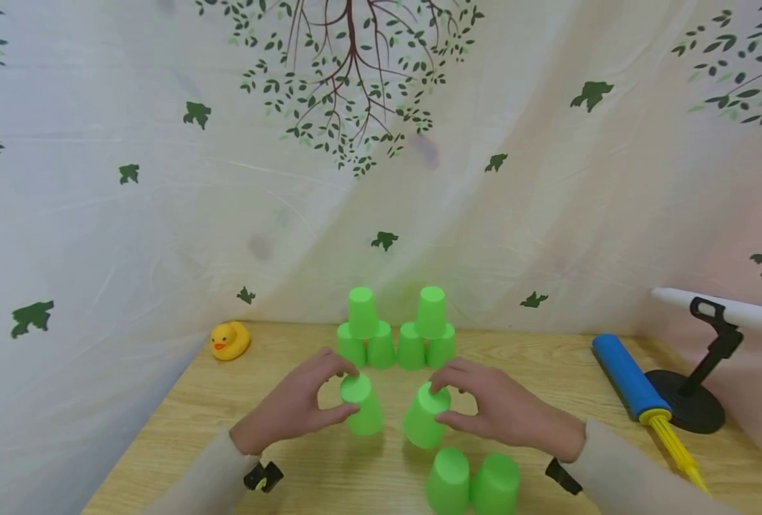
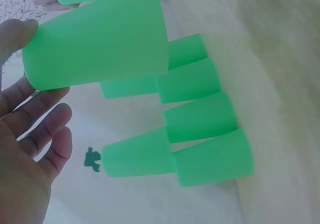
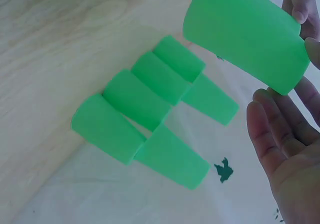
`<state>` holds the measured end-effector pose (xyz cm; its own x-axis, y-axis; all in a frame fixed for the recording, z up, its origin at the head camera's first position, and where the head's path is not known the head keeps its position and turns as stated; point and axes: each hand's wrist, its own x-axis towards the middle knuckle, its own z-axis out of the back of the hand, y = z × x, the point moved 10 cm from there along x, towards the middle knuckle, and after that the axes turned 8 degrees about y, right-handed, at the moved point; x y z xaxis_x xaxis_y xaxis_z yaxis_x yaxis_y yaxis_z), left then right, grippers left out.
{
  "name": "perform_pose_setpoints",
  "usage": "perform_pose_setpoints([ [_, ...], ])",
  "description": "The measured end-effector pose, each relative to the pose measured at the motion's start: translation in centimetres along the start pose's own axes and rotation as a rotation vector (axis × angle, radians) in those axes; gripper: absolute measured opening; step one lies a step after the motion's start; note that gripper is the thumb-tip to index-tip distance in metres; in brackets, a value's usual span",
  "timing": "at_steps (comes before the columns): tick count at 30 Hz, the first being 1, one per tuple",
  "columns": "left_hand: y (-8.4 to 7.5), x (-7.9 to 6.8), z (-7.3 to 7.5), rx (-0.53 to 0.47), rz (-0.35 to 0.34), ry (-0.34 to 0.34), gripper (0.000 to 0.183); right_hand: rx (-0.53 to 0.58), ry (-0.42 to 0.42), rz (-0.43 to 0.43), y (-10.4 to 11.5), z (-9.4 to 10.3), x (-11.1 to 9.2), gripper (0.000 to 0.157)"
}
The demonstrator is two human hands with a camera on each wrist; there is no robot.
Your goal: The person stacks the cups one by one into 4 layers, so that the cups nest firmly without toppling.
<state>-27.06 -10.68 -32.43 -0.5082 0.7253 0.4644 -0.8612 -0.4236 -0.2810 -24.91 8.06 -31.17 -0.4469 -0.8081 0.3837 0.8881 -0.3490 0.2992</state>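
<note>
My left hand (image 1: 300,397) pinches one green plastic cup (image 1: 364,411) near its closed end, thumb on one side and fingertips on the other. A second upside-down green cup (image 1: 424,422) is gripped the same way by my right hand (image 1: 493,408). Both cups tilt slightly, side by side, in front of two small pyramids. The left pyramid has one cup (image 1: 362,312) resting on two, and the right pyramid (image 1: 431,312) is built alike. Close to my right forearm, two more upside-down cups (image 1: 448,479) stand beside each other on the wooden table (image 1: 329,476).
A yellow rubber duck (image 1: 230,340) sits at the back left. On the right lie a blue and yellow pump (image 1: 632,379) and a black round-based stand (image 1: 686,404) holding a white tube. A leaf-patterned cloth (image 1: 381,207) hangs behind the table.
</note>
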Motion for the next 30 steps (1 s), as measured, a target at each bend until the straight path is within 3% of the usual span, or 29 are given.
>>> perform_pose_setpoints([
  [10, 1.2, 3.2, 1.1, 0.053, 0.013, -0.040, 0.035, -0.041, -0.105, -0.070, -1.5, 2.5, -0.3, 0.029],
  [22, 3.7, 9.7, 2.2, 0.107, 0.045, -0.093, 0.033, -0.062, -0.181, -0.127, -2.7, 3.7, -0.9, 0.030],
  [30, 5.8, 12.8, 1.4, 0.182, 0.084, -0.051, 0.032, -0.057, -0.193, -0.105, -2.7, 3.8, -1.0, 0.030],
])
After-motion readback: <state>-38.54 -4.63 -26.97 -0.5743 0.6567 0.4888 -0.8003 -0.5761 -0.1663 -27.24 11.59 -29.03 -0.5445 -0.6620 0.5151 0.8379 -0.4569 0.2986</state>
